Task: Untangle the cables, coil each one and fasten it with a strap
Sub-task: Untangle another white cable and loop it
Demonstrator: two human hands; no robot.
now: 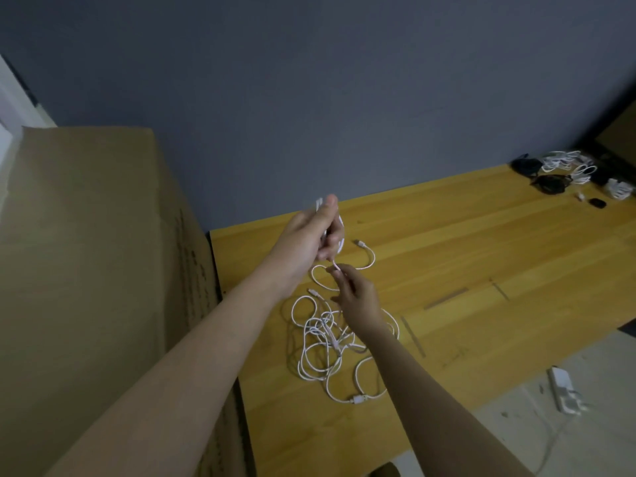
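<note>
Over the wooden table [481, 242] we've got both hands up and working. Our left hand [309, 239] is clenched around a small bundle of white cable [340, 235], gathered loops sticking out above and below the fist. Our right hand [358, 294] sits just nearer us, pinching a strand of that same cable between thumb and fingertips.

Below the hands, the tangled pile [330, 342] of white cables lies flat on the table. We can count three plug ends showing: one beyond the right hand, one beside it, one at the near edge of the pile. How many separate cables that makes, we can't tell.

Left of the table stands one big cardboard box [103, 270] with dark print down its side, too blurry to read. At the table's far right corner there's a heap of already coiled white cables [571, 165] mixed with some dark straps or bundles [550, 182], too small to count. Right of the table, on the floor, lies one white power strip [564, 390].
</note>
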